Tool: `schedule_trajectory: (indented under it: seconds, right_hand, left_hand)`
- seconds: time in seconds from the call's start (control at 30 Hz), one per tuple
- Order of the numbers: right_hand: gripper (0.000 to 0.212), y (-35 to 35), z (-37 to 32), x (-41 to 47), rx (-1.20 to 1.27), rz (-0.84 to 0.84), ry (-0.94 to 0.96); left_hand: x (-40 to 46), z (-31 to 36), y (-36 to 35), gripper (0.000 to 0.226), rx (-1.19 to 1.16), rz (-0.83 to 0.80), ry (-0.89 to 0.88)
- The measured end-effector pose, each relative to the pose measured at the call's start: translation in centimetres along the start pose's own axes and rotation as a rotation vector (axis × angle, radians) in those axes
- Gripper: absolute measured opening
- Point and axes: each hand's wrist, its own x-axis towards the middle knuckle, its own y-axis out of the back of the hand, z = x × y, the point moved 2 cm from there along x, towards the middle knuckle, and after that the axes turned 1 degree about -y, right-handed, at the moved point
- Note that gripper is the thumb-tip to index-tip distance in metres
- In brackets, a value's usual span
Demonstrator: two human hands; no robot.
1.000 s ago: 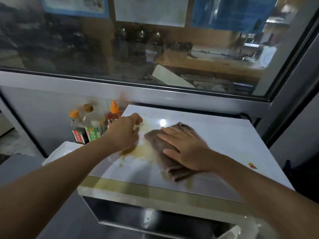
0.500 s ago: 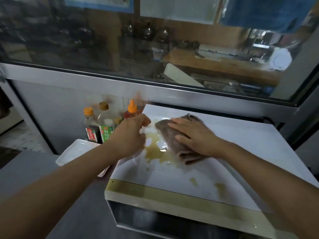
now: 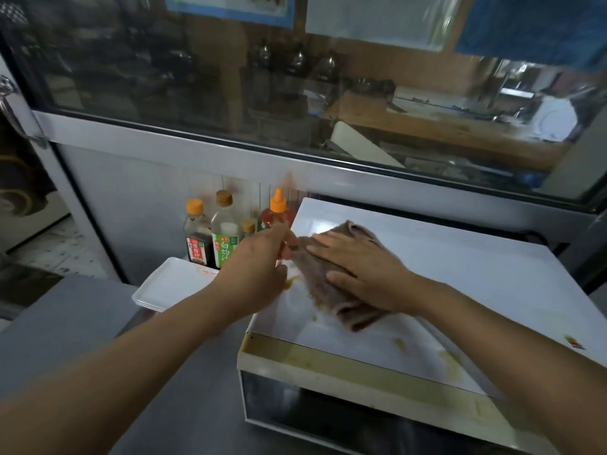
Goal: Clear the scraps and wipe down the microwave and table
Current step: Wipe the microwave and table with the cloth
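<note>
Right hand: lies flat, fingers straight, pressing on the brown cloth.
Left hand: fingers curled at the cloth's left edge; I cannot tell if it pinches something.
Cloth: on the white microwave top, left part.
Stains: yellowish, near the front edge.
Left of microwave: sauce bottles, white tray.

A microwave sits on a table, below a window; a cloth lies on the microwave's top, toward its left side; the right hand rests flat on the cloth; the left hand is at the top's left edge, touching the cloth; left of the microwave, trays lie on the table; behind them stand bottles against the wall.
</note>
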Motion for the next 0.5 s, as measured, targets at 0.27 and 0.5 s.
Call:
schedule_trajectory:
  seconds: [0.27, 0.5]
  right_hand:
    - [0.058, -0.1, -2.6, -0.9, -0.005, -0.022, -0.213]
    - [0.045, 1.3, -3.3, -7.5, 0.147, 0.077, -0.175]
  left_hand:
    - [-2.6, 0.1, 0.6, 0.03, 0.03, -0.011, 0.064]
    - [-4.3, 0.8, 0.6, 0.033, 0.022, -0.023, 0.109]
